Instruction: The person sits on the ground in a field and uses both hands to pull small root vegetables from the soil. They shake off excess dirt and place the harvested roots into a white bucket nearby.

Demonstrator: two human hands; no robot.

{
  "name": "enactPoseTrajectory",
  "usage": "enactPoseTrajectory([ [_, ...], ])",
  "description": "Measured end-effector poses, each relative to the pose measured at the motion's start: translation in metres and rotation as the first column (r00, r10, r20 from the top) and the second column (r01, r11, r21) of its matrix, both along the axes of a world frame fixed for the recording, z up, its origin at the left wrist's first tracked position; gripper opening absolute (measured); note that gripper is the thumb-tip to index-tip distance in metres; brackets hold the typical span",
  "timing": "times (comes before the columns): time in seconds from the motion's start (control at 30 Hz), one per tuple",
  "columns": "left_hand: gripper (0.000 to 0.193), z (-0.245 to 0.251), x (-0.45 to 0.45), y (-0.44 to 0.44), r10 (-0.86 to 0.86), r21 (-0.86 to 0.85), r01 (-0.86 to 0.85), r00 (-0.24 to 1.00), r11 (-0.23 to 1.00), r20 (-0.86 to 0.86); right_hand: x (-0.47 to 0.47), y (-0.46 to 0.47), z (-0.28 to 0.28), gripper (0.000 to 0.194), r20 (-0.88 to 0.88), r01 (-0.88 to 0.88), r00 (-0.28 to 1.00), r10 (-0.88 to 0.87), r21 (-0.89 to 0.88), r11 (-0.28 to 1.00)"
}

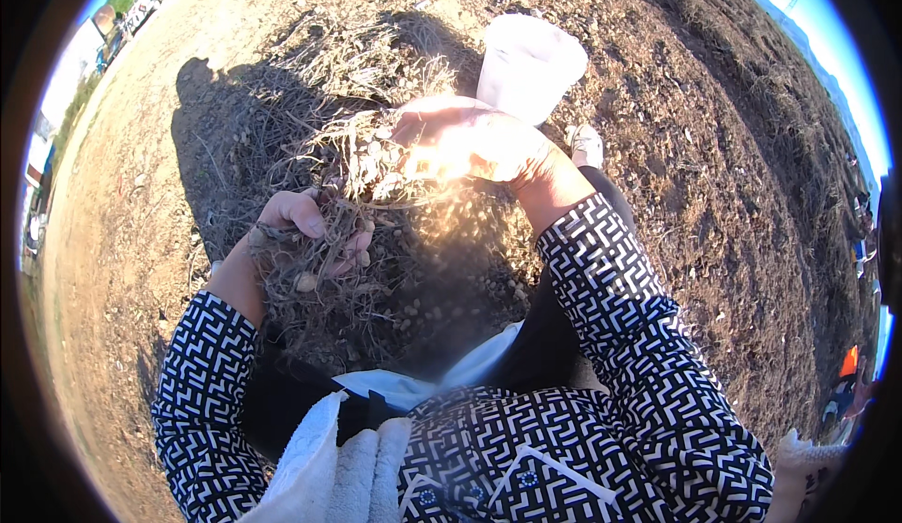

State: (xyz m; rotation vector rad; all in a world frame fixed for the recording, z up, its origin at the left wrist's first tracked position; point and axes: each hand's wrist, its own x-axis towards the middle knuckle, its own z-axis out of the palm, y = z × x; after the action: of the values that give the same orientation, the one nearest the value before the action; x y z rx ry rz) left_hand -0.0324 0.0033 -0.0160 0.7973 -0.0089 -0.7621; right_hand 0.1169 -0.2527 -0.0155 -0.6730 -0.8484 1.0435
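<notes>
My left hand (299, 216) is closed around a clump of dry peanut plants (289, 266), with stems and a few pale pods hanging below the fingers. Up and to the right, my right hand (472, 142) grips the sunlit part of the dry, tangled stems and pods (370, 163). Strong glare washes out its fingers. Loose peanut pods (416, 315) lie on the ground between my legs, partly in shade and haze. A heap of dried plants (352, 65) spreads on the soil beyond my hands.
A white bucket (528, 68) stands just past my right hand, near a light shoe (586, 144). A white towel (317, 466) hangs over my front. Dry field (705, 192) stretches right, and a dirt track (106, 276) runs left. An orange object (849, 361) shows at the far right.
</notes>
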Motion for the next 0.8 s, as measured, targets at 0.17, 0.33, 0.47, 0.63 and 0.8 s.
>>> enactPoseTrajectory([
  [0.17,0.055,-0.01,0.003,0.005,-0.058,-0.041,0.058,0.998,0.997,0.004,0.002,0.005,0.003,0.056,0.296,-0.036,0.955,0.037,-0.008,0.999],
  [0.33,0.051,-0.001,-0.002,-0.006,0.04,-0.034,-0.042,0.998,0.999,-0.053,-0.013,0.007,0.013,0.037,0.297,0.225,0.94,-0.166,-0.178,0.958],
  [0.47,0.051,-0.001,0.004,-0.004,0.066,-0.036,-0.068,0.997,0.997,-0.048,-0.002,0.002,0.015,0.029,0.252,0.223,0.953,-0.17,-0.196,0.955],
  [0.63,0.052,-0.014,0.006,0.002,0.096,0.017,-0.096,0.995,0.995,-0.027,-0.013,0.005,0.021,0.026,0.354,0.306,0.912,-0.207,-0.253,0.918],
  [0.8,0.056,-0.015,0.002,-0.003,0.14,0.016,-0.139,0.988,0.99,-0.061,-0.018,0.006,0.024,0.023,0.451,0.34,0.877,-0.167,-0.336,0.879],
])
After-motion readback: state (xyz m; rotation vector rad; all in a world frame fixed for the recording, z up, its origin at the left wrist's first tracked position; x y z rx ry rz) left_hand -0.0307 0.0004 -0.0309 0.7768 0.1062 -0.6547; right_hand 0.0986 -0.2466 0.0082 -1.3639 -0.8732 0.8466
